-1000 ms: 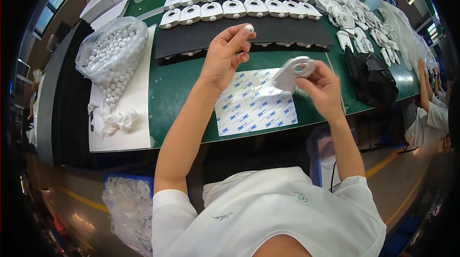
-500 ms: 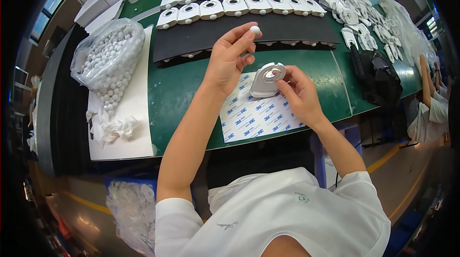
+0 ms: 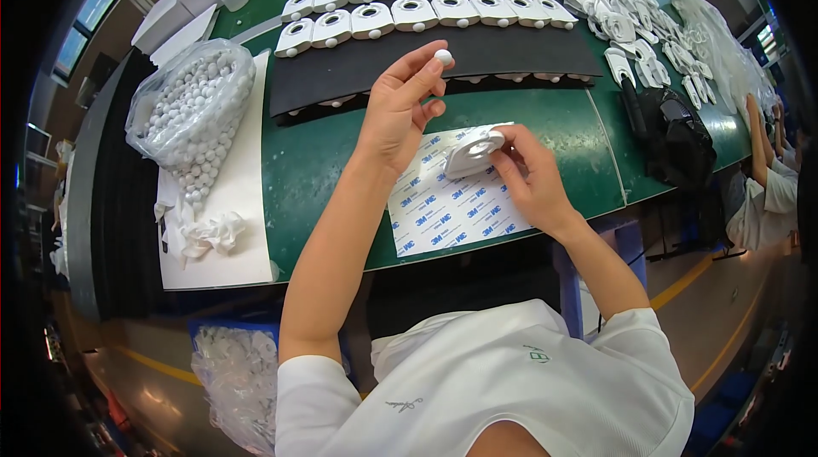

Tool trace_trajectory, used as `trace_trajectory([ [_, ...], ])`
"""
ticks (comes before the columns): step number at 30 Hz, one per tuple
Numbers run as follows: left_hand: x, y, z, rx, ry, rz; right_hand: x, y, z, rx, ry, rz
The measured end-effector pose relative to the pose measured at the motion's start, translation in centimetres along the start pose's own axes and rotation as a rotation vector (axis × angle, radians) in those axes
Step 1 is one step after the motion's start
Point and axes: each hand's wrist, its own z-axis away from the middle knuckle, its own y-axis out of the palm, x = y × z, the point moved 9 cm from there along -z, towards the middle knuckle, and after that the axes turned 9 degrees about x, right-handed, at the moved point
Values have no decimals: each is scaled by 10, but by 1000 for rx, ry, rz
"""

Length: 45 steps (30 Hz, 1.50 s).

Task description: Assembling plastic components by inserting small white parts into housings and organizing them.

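Note:
Between thumb and forefinger, my left hand (image 3: 402, 97) pinches a small white ball (image 3: 443, 57), held up in front of the black foam board. My right hand (image 3: 532, 174) grips a white plastic housing (image 3: 470, 156) by its right end. This housing has a round hole and is tipped toward flat, just above a white sheet with blue print (image 3: 456, 217). Ball and housing are apart. At the left, a clear plastic bag (image 3: 192, 108) full of similar white balls lies on a white board (image 3: 247, 244).
Rows of white housings with balls at their front edges (image 3: 412, 12) stand behind and on a black foam board (image 3: 366, 65). Loose white parts (image 3: 622, 22) heap at the back right, near a black bag (image 3: 673, 133). Crumpled tissue (image 3: 213, 234) lies left. Another person's arm (image 3: 757, 133) shows far right.
My right hand has tilted the housing from nearly upright toward flat and a little lower. My left hand, still holding the ball, has shifted slightly left.

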Motion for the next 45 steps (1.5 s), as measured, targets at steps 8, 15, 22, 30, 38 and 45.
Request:
trace_trajectory([
  [8, 2, 1, -2, 19, -11, -8, -6, 4, -2, 60, 36, -147],
  [15, 9, 16, 0, 98, -77, -27, -17, -7, -7, 123, 52, -993],
  [22, 10, 23, 3, 128, -98, -73, -12, -34, -26, 170, -12, -1007],
  [30, 9, 11, 2, 51, -81, -56, 39, -66, -43, 79, -428, -57],
  [38, 13, 10, 2, 13, -114, -18, 64, -52, -25, -21, -796, 500],
  [45, 20, 13, 3, 55, -143, -166, -12, -57, -50, -19, -252, -509],
])
